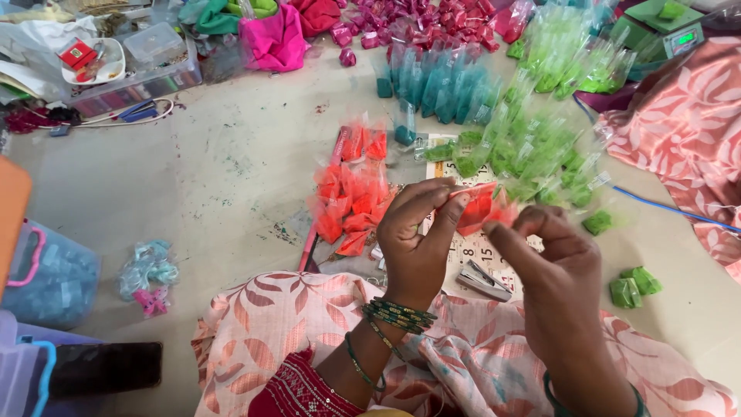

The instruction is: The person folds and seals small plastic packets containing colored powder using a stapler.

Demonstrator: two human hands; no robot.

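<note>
— Pinching the orange packet (480, 207) from both ends?
— Yes: left hand (417, 239) fingers (451, 202) closed on its left edge, right hand (559, 270) fingers (505, 235) closed just under its right corner. Long axis across, fingertip to fingertip.
— Nearest below?
— Stapler (483, 280), then orange pile (351, 205) leftward, green packets (540, 154) beyond.

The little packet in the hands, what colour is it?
Orange-red powder in a clear packet, seen in the head view.
</note>
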